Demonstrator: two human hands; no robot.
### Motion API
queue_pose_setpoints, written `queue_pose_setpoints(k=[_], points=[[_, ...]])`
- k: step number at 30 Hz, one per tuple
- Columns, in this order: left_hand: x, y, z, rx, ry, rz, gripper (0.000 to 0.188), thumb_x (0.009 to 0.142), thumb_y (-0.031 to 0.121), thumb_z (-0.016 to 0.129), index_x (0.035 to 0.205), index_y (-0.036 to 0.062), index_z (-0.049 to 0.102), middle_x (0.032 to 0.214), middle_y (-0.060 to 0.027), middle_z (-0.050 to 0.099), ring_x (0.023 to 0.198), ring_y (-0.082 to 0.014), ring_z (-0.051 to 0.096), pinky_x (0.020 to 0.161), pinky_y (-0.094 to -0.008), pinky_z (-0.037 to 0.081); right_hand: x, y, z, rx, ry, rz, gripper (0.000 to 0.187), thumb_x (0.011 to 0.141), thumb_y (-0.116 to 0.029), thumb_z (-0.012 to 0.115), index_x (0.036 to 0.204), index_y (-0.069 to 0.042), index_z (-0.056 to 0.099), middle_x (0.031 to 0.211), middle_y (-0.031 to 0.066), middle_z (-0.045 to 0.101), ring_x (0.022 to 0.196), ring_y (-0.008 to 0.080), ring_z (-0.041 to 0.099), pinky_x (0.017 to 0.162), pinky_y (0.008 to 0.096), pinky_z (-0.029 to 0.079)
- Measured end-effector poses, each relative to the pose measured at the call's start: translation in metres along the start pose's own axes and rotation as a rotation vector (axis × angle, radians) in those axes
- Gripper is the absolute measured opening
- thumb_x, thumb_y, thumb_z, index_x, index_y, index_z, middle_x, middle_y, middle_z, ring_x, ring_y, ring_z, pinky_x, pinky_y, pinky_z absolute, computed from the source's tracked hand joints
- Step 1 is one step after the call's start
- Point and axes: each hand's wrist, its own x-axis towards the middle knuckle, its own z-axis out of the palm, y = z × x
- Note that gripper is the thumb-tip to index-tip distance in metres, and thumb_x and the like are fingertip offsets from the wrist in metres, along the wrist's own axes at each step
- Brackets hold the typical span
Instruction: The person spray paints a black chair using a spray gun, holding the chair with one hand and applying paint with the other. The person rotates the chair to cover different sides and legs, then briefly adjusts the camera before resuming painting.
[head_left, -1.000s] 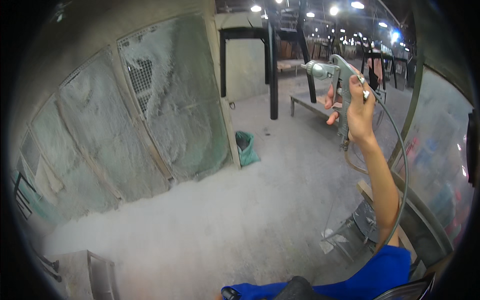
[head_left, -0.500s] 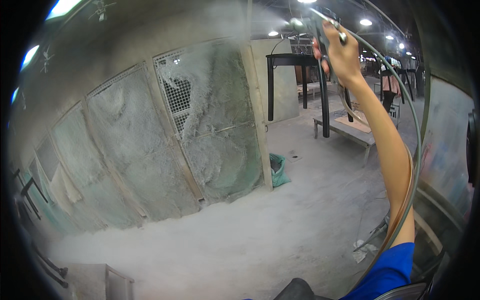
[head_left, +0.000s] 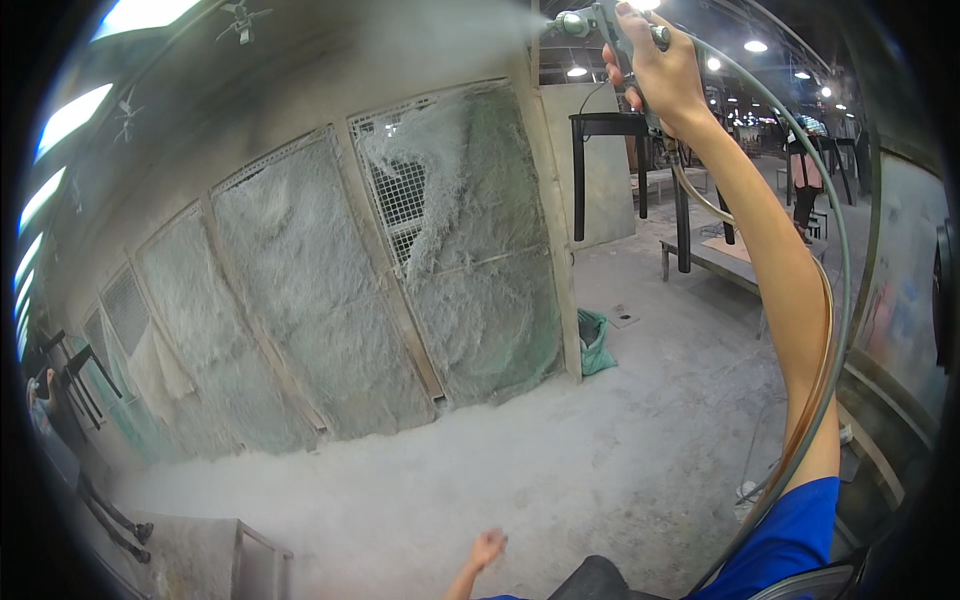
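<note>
My right hand [head_left: 660,75] is raised at the upper right, closed round the grip of a metal spray gun [head_left: 609,40]. The gun points left, and pale mist fans out from its nozzle. A grey hose [head_left: 838,250] curves from the gun down along my bare forearm, beside a thinner brown one. Behind and below the gun hangs a black frame with long legs [head_left: 579,180], partly hidden by my hand and arm. Low in the middle is my left hand [head_left: 488,548], away from other things, its fingers too blurred to read.
Dust-coated filter panels [head_left: 285,260] line the left wall, one torn over a grid. A green sack [head_left: 597,350] stands at the panels' end. Right of it is a low bench [head_left: 708,262]. People are at far right [head_left: 806,175] and far left [head_left: 62,450]. A grey box [head_left: 195,560] sits lower left.
The view has shifted, so the panels and hanging frame appear further right. The gun appears further left and higher. My left hand and the person at far left have come into view.
</note>
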Motion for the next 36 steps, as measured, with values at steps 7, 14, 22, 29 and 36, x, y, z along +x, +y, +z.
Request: queue_pose_setpoints(k=[7,14,22,29,36], points=[[-0.096,0.538,-0.002,0.218,0.175,1.677,0.03,0.089,-0.002,0.068,0.119,-0.0004,0.069,0.12,-0.0175,0.071,0.11,-0.0311,0.07,0.095,-0.039,0.055,-0.009,0.001,0.013,0.042,0.03,0.091,0.04,0.103,-0.043,0.059,0.112,-0.005,0.063,0.081,0.0057,0.065,0.061,0.01,0.061,0.039,0.022,0.042],[-0.236,0.783,0.056,0.382,0.993,2.307,0.029,0.075,0.003,0.075,0.104,-0.002,0.072,0.103,-0.0196,0.069,0.101,-0.0354,0.065,0.086,-0.0388,0.057,-0.017,0.015,-0.003,-0.277,-0.028,-0.406,0.021,0.097,-0.02,0.066,0.105,-0.001,0.064,0.093,0.006,0.07,0.085,0.0163,0.064,0.076,0.0334,0.053],[-0.239,0.788,0.064,0.531,1.023,2.247,0.013,0.074,0.005,0.071,0.085,0.0007,0.078,0.091,-0.0167,0.073,0.094,-0.0318,0.067,0.077,-0.0369,0.06,-0.028,0.013,-0.023,-0.416,0.044,-0.254,0.021,0.099,-0.017,0.063,0.11,0.001,0.064,0.1,0.0072,0.069,0.092,0.0126,0.063,0.078,0.0329,0.052],[-0.246,0.781,0.081,0.806,1.224,2.154,0.014,0.073,0.014,0.071,0.077,0.0035,0.079,0.08,-0.0136,0.072,0.087,-0.0283,0.064,0.074,-0.0362,0.054,-0.038,0.018,-0.03,-0.445,0.013,-0.248,0.028,0.101,-0.022,0.062,0.117,0.001,0.062,0.097,0.007,0.069,0.089,0.0126,0.063,0.076,0.0322,0.052],[-0.248,0.778,0.078,0.767,1.203,2.202,0.012,0.06,0.007,0.079,0.072,0.0044,0.077,0.076,-0.012,0.074,0.085,-0.027,0.071,0.08,-0.0359,0.06,-0.041,0.021,-0.034,-0.451,0.002,-0.24,0.035,0.102,-0.026,0.061,0.123,0.001,0.061,0.094,0.0067,0.068,0.086,0.0126,0.063,0.073,0.0315,0.052]])
